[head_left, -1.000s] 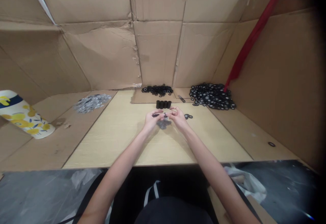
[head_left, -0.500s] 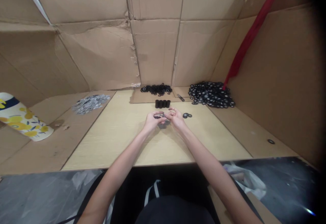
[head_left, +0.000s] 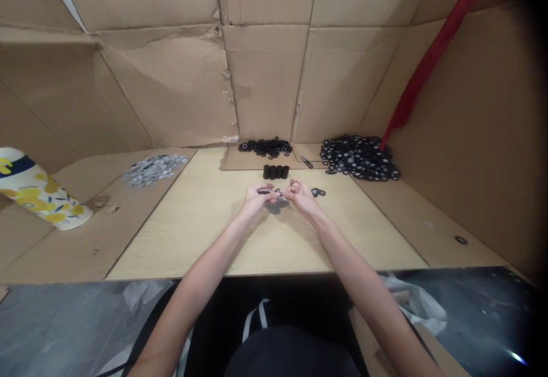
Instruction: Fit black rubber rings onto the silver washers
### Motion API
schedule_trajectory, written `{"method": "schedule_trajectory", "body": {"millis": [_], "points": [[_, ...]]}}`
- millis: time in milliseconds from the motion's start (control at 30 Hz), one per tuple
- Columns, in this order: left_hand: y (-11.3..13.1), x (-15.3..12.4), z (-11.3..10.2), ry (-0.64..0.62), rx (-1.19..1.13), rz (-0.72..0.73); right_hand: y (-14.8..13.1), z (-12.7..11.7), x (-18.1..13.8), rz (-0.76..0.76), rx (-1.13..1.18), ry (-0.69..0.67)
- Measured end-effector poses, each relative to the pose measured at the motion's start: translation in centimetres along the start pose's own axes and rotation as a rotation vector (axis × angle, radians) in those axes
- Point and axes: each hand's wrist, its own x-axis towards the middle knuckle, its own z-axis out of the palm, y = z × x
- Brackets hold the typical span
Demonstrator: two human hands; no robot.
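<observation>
My left hand (head_left: 257,197) and my right hand (head_left: 301,194) meet over the middle of the pale wooden board (head_left: 205,223), fingers pinched together. Between the fingertips sits a small black ring part (head_left: 274,192); both hands pinch it. Just behind the hands stands a short row of black stacked rings (head_left: 276,171). A few loose black rings (head_left: 317,192) lie to the right of my right hand.
A pile of black rings (head_left: 265,147) lies at the back, a larger heap of black rings with pale centres (head_left: 358,158) at back right, a heap of silver discs (head_left: 150,169) at left. Cardboard walls enclose the bench. A flowered cup (head_left: 38,194) lies at far left. One stray ring (head_left: 460,240) sits at right.
Both hands stay together at the same spot, with only small finger movement around the black part. The view has shifted slightly.
</observation>
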Motion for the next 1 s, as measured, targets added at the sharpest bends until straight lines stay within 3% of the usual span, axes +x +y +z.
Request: {"method": "schedule_trajectory", "body": {"millis": [300, 467, 833, 1000], "points": [[0.1, -0.3, -0.2, -0.026, -0.145, -0.036, -0.9, 0.4, -0.8, -0.065, -0.12, -0.104], [0.0, -0.2, -0.3, -0.048, -0.131, -0.034, -0.9, 0.9, -1.0, -0.144, -0.235, -0.053], [-0.4, 0.0, 0.5, -0.058, 0.05, 0.036, 0.8, 0.5, 0.4, -0.103, 0.049, 0.1], [-0.2, 0.0, 0.4, -0.032, 0.069, 0.053, 0.6, 0.3, 0.4, -0.067, 0.044, 0.082]]}}
